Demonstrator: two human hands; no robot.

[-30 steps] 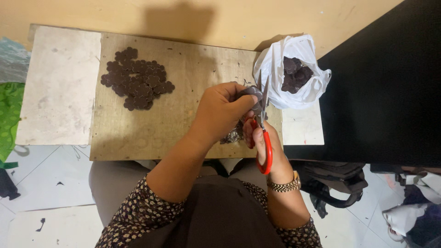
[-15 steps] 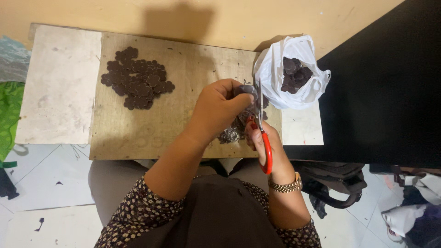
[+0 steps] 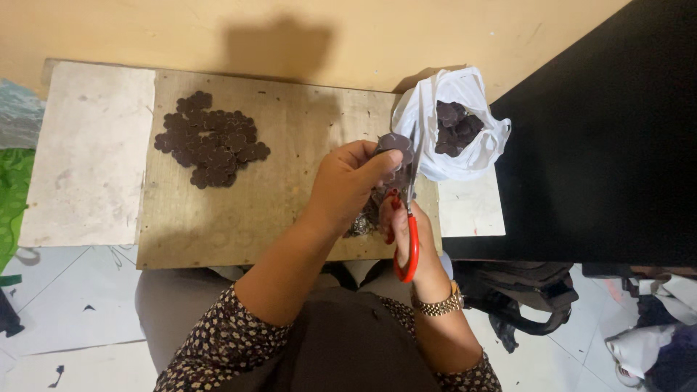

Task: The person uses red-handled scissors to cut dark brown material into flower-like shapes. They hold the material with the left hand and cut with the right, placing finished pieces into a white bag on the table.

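- Dark brown flower-shaped piece (image 3: pixel 396 143): clamped between the fingertips of the left hand (image 3: pixel 348 185), now raised toward 12 o'clock compared with half a second ago.
- Red-handled scissors (image 3: pixel 408 232): gripped by the right hand (image 3: pixel 406 232), blades pointing at 12 o'clock and meeting the piece; blade gap cannot be told.
- Change since one second ago: the piece sits higher and more exposed, so trimming of its edge appears under way.
- White plastic bag (image 3: pixel 428 138) of dark pieces: at 1 o'clock, unchanged.
- Pile of cut pieces (image 3: pixel 210 138): at 10 o'clock on the wooden board (image 3: pixel 290 145), unchanged.
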